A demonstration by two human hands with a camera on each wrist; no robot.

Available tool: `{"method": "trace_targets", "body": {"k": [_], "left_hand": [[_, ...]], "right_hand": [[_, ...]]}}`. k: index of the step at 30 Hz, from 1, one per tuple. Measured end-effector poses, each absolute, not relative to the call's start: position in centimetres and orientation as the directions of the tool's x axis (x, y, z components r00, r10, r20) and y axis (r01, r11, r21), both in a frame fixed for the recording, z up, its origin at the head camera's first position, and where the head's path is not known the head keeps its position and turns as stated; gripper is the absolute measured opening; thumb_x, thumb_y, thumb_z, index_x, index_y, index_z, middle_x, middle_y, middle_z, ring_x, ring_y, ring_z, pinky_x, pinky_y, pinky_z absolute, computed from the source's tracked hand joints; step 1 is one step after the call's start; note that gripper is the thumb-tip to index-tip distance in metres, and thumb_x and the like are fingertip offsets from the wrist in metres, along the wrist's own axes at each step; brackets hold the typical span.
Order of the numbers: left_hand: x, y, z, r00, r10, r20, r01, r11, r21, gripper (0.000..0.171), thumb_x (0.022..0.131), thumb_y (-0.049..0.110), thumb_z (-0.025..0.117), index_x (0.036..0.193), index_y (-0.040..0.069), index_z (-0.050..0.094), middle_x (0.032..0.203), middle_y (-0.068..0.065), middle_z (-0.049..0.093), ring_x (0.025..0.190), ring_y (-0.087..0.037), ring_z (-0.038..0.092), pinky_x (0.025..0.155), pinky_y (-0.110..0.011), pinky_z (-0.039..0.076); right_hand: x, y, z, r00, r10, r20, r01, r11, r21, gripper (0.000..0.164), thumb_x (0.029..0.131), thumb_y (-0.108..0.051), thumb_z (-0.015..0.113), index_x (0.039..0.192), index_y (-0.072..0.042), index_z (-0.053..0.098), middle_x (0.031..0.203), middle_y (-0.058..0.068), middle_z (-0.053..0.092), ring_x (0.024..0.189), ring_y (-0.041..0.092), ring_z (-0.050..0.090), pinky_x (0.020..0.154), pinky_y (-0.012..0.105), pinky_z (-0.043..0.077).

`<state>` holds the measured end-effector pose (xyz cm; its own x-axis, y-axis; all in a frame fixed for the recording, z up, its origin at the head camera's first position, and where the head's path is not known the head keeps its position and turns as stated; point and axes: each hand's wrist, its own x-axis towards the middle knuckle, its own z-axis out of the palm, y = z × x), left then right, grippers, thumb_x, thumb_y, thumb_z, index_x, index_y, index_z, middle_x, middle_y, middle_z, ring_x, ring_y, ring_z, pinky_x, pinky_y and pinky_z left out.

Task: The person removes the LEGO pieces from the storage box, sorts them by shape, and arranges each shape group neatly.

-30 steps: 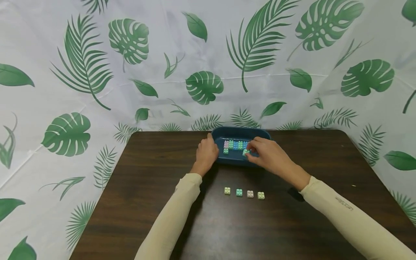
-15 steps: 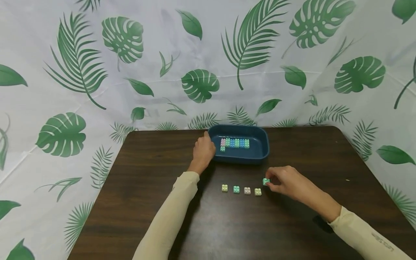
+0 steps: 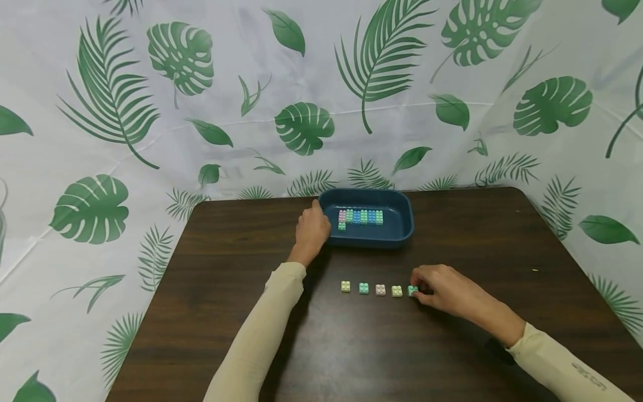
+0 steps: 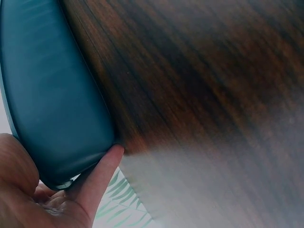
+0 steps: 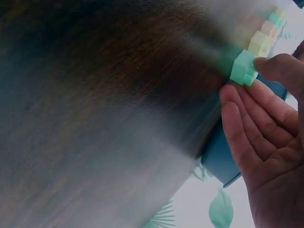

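Observation:
My right hand (image 3: 449,290) pinches a mint-green toy brick (image 5: 243,68) between thumb and fingertips, low at the right end of a row on the table. Beside it stands a pale yellow brick (image 3: 397,291), followed leftward by a pinkish brick (image 3: 380,290), a mint brick (image 3: 364,288) and another yellow brick (image 3: 345,286). At the back, my left hand (image 3: 312,228) holds the left end of a dark blue tray (image 4: 57,85), thumb and fingers on either side of its wall. Inside the tray, a group of pink, green and blue bricks (image 3: 364,217) lies side by side.
The dark wood table (image 3: 226,268) ends at the back just behind the tray. A white cloth with green leaf prints (image 3: 241,56) hangs behind and along both sides. A small pale speck (image 3: 534,270) lies on the table at right.
My right hand has left the tray with the mint brick and come toward me, setting it down at the row's right end. My left hand has stayed at the tray's left end.

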<state>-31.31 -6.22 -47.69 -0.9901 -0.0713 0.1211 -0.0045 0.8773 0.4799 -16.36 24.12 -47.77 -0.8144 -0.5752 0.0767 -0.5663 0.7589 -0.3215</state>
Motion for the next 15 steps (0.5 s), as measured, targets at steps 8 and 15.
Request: {"method": "trace_targets", "body": {"k": [8,15], "left_hand": [[-31.24,-6.29,-47.49,-0.992,-0.071,0.106,-0.009,0.869,0.494,0.051,0.096,0.018,0.048,0.143,0.004,0.038,0.12,-0.019,0.065,0.103,-0.036,0.065,0.083,-0.048,0.054],[-31.29,-6.28,-47.59,-0.991,-0.065,0.121,0.002,0.873,0.488,0.048,0.096,0.018,0.044,0.142,0.004,0.04,0.116,-0.019,0.067,0.099,-0.036,0.067,0.079,-0.048,0.055]], "right_hand": [[-16.33,23.93,-47.74,-0.815,-0.572,0.092,-0.571,0.767,-0.293,0.017,0.079,-0.023,0.079,0.087,-0.024,0.063,0.08,-0.017,0.058,0.068,-0.002,0.053,0.058,0.016,0.045],[-16.2,23.85,-47.73,-0.829,-0.556,0.062,-0.55,0.788,-0.277,0.019,0.081,-0.034,0.075,0.093,-0.023,0.064,0.085,-0.013,0.06,0.071,-0.001,0.054,0.061,0.018,0.047]]}}
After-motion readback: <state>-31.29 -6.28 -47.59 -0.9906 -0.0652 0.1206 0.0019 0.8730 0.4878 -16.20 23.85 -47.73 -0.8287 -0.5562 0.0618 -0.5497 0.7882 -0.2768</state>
